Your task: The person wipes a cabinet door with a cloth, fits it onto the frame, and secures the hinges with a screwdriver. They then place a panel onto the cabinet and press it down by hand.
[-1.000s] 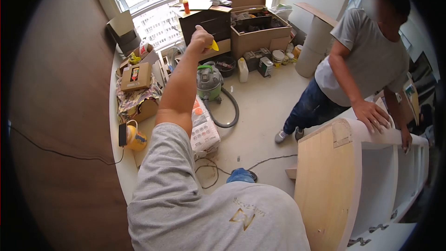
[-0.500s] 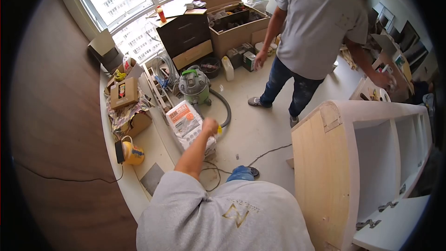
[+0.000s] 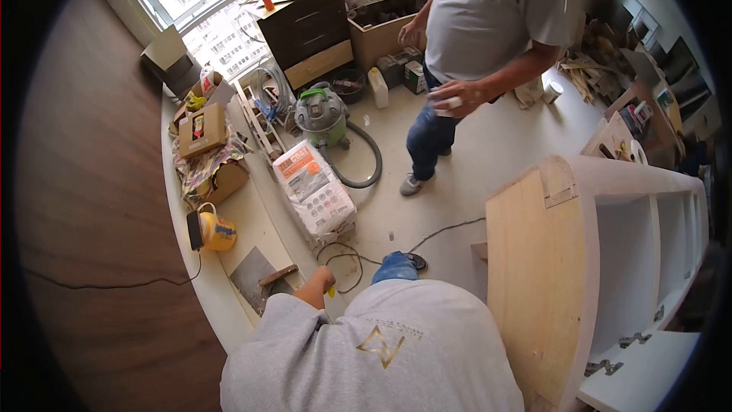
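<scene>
My left hand (image 3: pixel 326 280) is closed around a small yellow thing (image 3: pixel 331 291), mostly hidden by the fingers. It is low, beside the edge of the long bench. Just left of it, a worn wooden bar or handle (image 3: pixel 278 275) lies across a flat grey sheet (image 3: pixel 250 273) on the bench. Ahead of the hand, a white and orange printed bag (image 3: pixel 314 191) leans by the bench. My right hand is out of view.
A co-worker (image 3: pixel 488 23) stands ahead, a white object in one hand. A green and grey vacuum (image 3: pixel 322 114) with hose and a cable (image 3: pixel 446 227) are on the floor. A wooden cabinet (image 3: pixel 534 282) is at right; a yellow bucket (image 3: pixel 219 233) stands on the bench.
My left hand has drawn back from beside the bag toward my body, still closed on the yellow thing. The co-worker has stepped left, and the hand with the white object has moved in front of them.
</scene>
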Motion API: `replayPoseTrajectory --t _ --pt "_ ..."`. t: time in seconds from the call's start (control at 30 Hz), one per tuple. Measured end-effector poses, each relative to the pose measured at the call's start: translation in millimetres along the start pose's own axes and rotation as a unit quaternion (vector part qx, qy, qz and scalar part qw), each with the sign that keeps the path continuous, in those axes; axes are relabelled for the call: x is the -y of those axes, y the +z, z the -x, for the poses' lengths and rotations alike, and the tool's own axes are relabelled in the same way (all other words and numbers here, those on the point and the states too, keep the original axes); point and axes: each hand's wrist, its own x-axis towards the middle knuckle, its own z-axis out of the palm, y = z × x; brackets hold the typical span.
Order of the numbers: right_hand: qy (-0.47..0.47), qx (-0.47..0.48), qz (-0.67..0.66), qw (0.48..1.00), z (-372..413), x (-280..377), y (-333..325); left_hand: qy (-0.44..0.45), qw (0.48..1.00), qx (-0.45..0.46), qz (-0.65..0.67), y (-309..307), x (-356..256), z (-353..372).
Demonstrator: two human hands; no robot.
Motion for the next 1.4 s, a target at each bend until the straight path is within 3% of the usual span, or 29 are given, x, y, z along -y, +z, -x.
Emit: replayPoseTrajectory --t 0.03,0.07,0.1,0.17,0.23,0.3,0.37,0.43,0.5,0.63,0.77,0.8,0.83,0.9,0.93,1.03,1.07,1.23,1.3,1.33,1.4 --pt "-0.003 0.000 0.003 1.000 -0.4 1.9 0.1 -0.019 0.998 -0.020 0.054 -13.9 -2.3 -9.5" --pt "-0.009 -0.001 0.007 1.000 -1.0 4.3 -2.0 -0.047 0.964 -0.081 0.248 -29.5 -12.7 -13.1" --pt "-0.018 -0.003 0.013 1.000 -2.6 7.2 -3.3 -0.066 0.893 -0.131 0.426 -48.1 -31.7 -12.7" --pt "-0.028 -0.003 0.025 0.999 -1.9 15.8 0.8 0.053 0.760 -0.178 0.623 -102.4 -84.0 14.5" --pt "-0.025 0.000 0.037 0.999 0.8 19.0 3.6 0.161 0.615 -0.165 0.754 -152.8 -143.0 43.6" --pt "-0.021 0.002 0.044 0.999 5.2 21.9 12.4 0.270 0.567 -0.119 0.769 -206.8 -202.1 123.3" --pt "-0.018 0.000 0.051 0.999 5.3 25.4 13.4 0.442 0.508 -0.021 0.739 -242.6 -244.8 173.4" --pt "-0.016 -0.009 0.058 0.998 6.0 32.5 11.3 0.559 0.451 0.074 0.692 -266.3 -287.1 232.6" --pt "-0.009 -0.011 0.067 0.998 4.3 35.9 8.8 0.635 0.441 0.109 0.625 -276.9 -329.0 295.1" --pt "-0.013 -0.025 0.122 0.992 4.6 45.8 8.3 0.738 0.484 0.128 0.452 -260.9 -411.6 394.7" --pt "0.059 -0.026 0.230 0.971 8.5 78.0 20.2 0.744 0.588 0.214 0.236 -210.6 -482.2 463.2" --pt "0.105 -0.023 0.288 0.952 8.0 78.3 15.1 0.768 0.568 0.219 0.199 -192.4 -500.9 468.4" --pt "0.005 -0.011 0.221 0.975 5.0 59.4 10.0 0.791 0.546 0.224 0.162 -175.2 -517.0 472.7" --pt "0.110 0.008 0.280 0.954 3.3 81.1 11.3 0.785 0.563 0.234 0.110 -153.4 -542.1 488.0" --pt "0.113 -0.007 0.250 0.962 3.5 73.1 10.5 0.781 0.570 0.241 0.080 -146.3 -551.5 494.9" --pt "0.118 -0.084 0.018 0.989 16.5 51.9 22.0 0.787 0.576 0.222 0.025 -133.4 -581.8 489.9" --pt "0.104 -0.098 -0.016 0.990 16.0 47.7 22.7 0.750 0.609 0.257 0.018 -130.7 -586.5 501.3" --pt "0.088 -0.082 -0.016 0.993 14.7 44.7 10.6 0.705 0.646 0.291 0.046 -99.6 -596.3 516.1" --pt "0.030 -0.096 0.010 0.995 9.8 47.9 22.3 0.681 0.648 0.338 0.046 -104.0 -597.4 514.7" --pt "-0.053 -0.112 0.042 0.991 8.0 34.0 22.8 0.668 0.652 0.355 0.052 -101.2 -598.0 516.9" --pt "-0.073 -0.129 0.032 0.988 7.8 32.5 25.8 0.663 0.659 0.349 0.065 -96.4 -595.2 516.3"
